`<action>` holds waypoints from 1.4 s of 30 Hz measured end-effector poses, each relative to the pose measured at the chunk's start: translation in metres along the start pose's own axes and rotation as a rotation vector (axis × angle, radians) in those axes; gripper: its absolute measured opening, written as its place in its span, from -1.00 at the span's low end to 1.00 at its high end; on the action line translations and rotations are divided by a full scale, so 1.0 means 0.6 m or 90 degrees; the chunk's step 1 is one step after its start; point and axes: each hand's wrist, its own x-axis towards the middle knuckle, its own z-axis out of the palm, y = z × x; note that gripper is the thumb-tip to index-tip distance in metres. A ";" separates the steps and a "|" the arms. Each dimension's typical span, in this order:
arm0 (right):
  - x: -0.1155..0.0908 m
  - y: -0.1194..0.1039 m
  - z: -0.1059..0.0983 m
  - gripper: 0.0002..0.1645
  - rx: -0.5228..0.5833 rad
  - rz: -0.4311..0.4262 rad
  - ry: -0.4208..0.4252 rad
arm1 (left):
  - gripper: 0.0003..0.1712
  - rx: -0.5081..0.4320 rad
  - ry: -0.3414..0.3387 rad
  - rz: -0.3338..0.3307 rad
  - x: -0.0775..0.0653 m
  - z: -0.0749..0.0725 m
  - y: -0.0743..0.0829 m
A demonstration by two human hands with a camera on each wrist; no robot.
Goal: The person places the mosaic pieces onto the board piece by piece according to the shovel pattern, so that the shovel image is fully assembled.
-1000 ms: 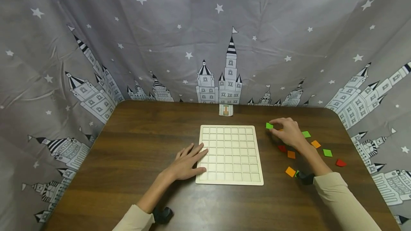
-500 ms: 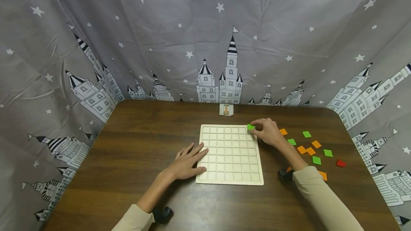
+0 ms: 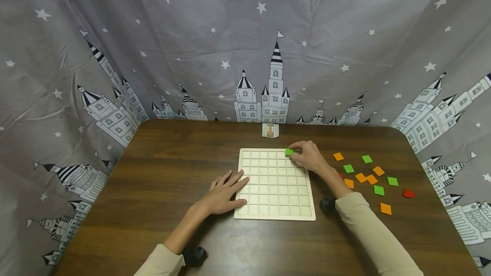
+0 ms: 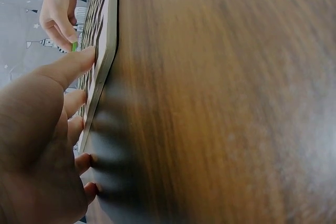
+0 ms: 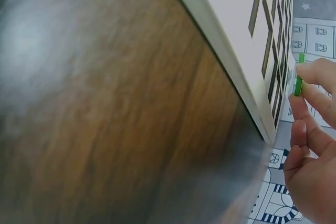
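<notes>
A pale wooden grid board [image 3: 274,186] with square recesses lies flat on the table. My left hand [image 3: 224,195] rests on its left edge with fingers spread, thumb and fingertips over the border squares. At the board's far right part, my right hand [image 3: 308,156] pinches a green square tile [image 3: 289,152] between thumb and fingers, close over the top row. In the right wrist view the green tile [image 5: 300,77] stands edge-on between the fingertips. The left wrist view shows the left thumb [image 4: 79,64] on the board's edge.
Several loose tiles lie right of the board: orange [image 3: 385,208], green [image 3: 379,190] and red [image 3: 408,193]. A small printed card [image 3: 270,130] lies at the table's back edge, before a grey castle-print curtain [image 3: 184,46].
My right hand has carried the green tile leftward from beside the loose tiles to over the board's top row. The left hand has stayed in place on the board's edge.
</notes>
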 end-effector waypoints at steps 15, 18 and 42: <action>0.012 -0.013 0.018 -0.67 -0.013 0.005 -0.026 | -0.21 -0.002 0.003 0.002 0.000 -0.001 0.000; 0.014 -0.015 0.021 -0.67 -0.020 0.004 -0.031 | -0.21 0.000 0.000 0.001 -0.001 -0.001 0.000; 0.022 -0.022 0.025 -0.67 -0.028 0.020 -0.056 | -0.20 0.000 -0.001 -0.003 0.001 0.000 -0.002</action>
